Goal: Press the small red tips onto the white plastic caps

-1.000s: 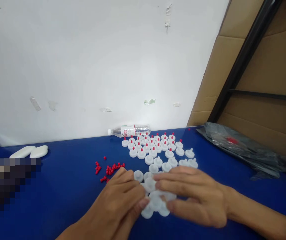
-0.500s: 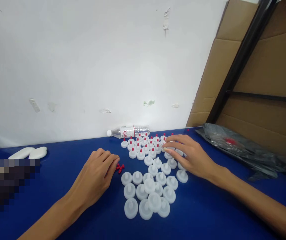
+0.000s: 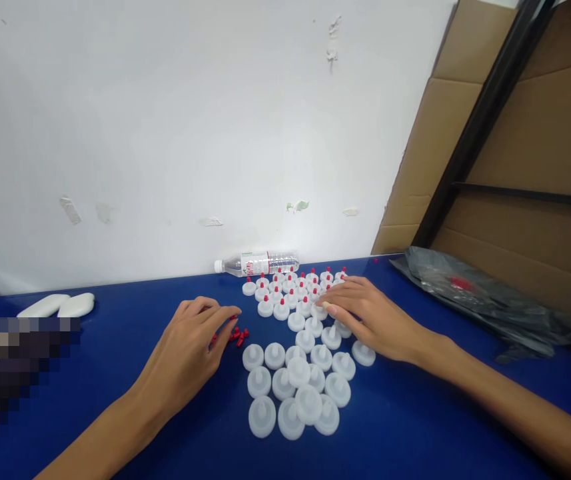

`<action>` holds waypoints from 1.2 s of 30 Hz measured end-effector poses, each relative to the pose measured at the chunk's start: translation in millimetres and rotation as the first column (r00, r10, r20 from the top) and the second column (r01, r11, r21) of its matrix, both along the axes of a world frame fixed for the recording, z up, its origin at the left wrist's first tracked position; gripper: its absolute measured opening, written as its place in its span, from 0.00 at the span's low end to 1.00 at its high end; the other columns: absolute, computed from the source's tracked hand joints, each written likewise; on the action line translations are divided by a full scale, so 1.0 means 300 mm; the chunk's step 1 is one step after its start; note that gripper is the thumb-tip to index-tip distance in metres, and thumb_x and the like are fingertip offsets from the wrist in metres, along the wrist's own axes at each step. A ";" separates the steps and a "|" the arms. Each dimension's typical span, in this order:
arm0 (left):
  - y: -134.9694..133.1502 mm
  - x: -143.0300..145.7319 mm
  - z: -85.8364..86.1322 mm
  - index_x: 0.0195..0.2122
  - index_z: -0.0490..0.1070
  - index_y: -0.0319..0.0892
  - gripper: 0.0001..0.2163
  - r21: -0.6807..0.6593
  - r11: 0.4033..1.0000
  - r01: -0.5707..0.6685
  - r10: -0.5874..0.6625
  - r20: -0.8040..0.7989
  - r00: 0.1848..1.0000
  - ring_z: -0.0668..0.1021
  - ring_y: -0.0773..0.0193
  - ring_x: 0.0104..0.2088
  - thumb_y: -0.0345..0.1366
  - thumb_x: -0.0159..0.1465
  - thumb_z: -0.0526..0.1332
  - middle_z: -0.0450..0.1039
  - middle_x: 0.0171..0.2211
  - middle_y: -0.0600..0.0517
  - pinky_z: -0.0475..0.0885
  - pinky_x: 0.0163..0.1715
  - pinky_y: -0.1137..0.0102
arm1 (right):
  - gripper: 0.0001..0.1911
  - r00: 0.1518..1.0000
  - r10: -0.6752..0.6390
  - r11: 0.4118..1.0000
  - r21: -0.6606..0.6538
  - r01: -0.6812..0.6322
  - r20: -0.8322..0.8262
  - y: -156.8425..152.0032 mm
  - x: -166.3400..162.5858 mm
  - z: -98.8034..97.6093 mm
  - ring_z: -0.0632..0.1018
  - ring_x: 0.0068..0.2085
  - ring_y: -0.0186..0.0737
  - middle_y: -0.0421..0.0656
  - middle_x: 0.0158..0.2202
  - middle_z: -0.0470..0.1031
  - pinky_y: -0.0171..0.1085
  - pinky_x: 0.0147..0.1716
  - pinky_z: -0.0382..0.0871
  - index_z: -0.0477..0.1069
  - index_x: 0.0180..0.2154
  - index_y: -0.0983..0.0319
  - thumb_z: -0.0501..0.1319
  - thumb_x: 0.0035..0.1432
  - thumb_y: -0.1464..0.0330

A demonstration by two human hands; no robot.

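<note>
Far left on the glossy blue counter point(image 3: 115, 400): two smooth white oblong pieces point(image 3: 58, 305), rounded like pebbles, lying side by side and touching, well apart from the hands.

Left hand point(image 3: 188, 357) rests palm-down, fingers curled toward the small red plastic tips point(image 3: 238, 335) scattered just beyond its fingertips. Whether it has one pinched I cannot tell; the fingers hide the spot. The tips look tiny, hard and very light (likely to roll or skitter on this slick surface), so a thumb-and-forefinger pinch across the sides seems the sensible hold.

Centre, near edge: a cluster of bare white round plastic caps with a short nozzle on top point(image 3: 292, 390), matte, stiff, disc-shaped, some overlapping. They look light and rigid, not fragile; best taken by the rim or by the nozzle itself.

Behind them: white caps already fitted with red tips point(image 3: 280, 293), standing upright in close rows. Against the scuffed white wall point(image 3: 190, 133) lies a clear plastic water bottle with a white lid point(image 3: 258, 262), on its side.

Right hand point(image 3: 365, 317) lies flat, fingers loosely extended and together, over caps at the row's right end, touching them; it grips nothing that I can see.

Far right: a crumpled grey plastic bag point(image 3: 485, 300), thin and shiny, with something red inside; brown cardboard sheets point(image 3: 540, 133) lean behind a black metal frame point(image 3: 485, 113).
</note>
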State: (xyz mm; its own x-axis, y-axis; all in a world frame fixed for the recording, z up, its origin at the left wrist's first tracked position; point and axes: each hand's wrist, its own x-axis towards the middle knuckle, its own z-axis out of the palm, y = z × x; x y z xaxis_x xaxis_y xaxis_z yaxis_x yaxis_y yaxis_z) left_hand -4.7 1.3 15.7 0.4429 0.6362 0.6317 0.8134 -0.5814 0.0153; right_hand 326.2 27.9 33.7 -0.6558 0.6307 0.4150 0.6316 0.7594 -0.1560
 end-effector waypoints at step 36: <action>0.016 -0.009 -0.023 0.38 0.77 0.46 0.14 -0.177 0.984 0.016 -0.017 -0.004 1.000 0.76 0.57 0.38 0.41 0.75 0.53 0.80 0.34 0.51 0.66 0.40 0.62 | 0.28 0.975 -0.200 0.980 0.036 0.198 0.097 0.017 0.032 -0.007 0.79 0.35 0.44 0.42 0.28 0.78 0.55 0.59 0.60 0.71 0.28 0.60 0.45 0.77 0.59</action>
